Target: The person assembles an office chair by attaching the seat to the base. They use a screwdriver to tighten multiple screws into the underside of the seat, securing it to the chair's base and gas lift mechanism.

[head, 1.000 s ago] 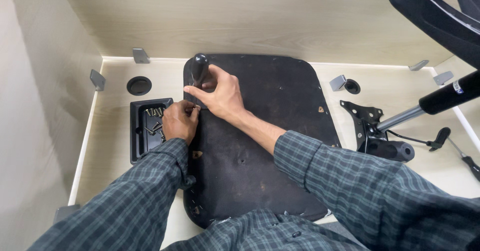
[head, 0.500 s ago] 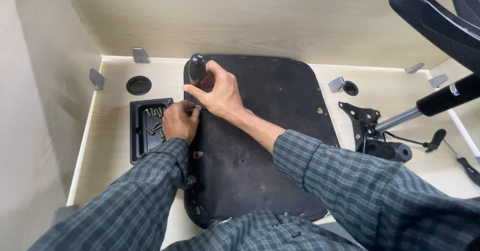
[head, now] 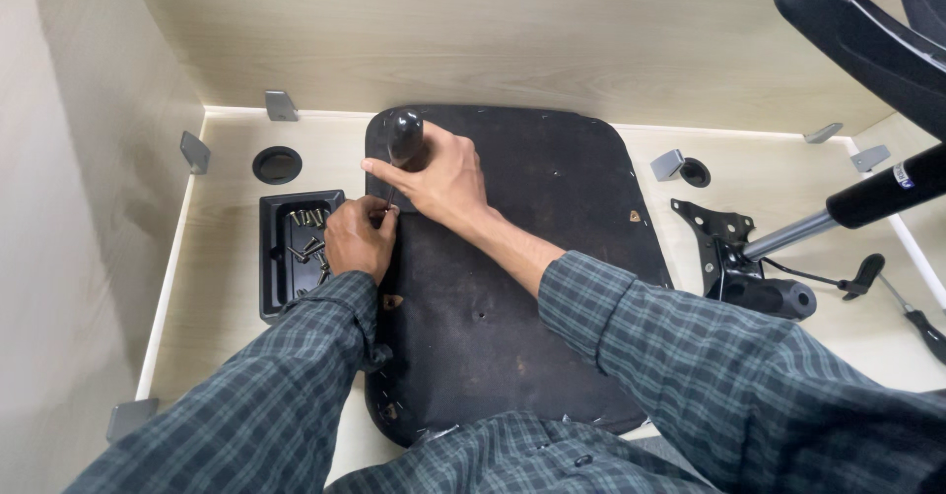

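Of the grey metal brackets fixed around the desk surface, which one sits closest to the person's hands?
The grey bracket at the back edge, above the round cable hole, left of the screwdriver handle. The other brackets sit farther out along the edges.

The pale wooden desk carries a black seat pad mid-desk, a screw tray near its left edge, and a chair mechanism toward the right.

seat board: matt black cloth (rough) | tool handle: glossy plastic; tray: plastic; desk: pale wood
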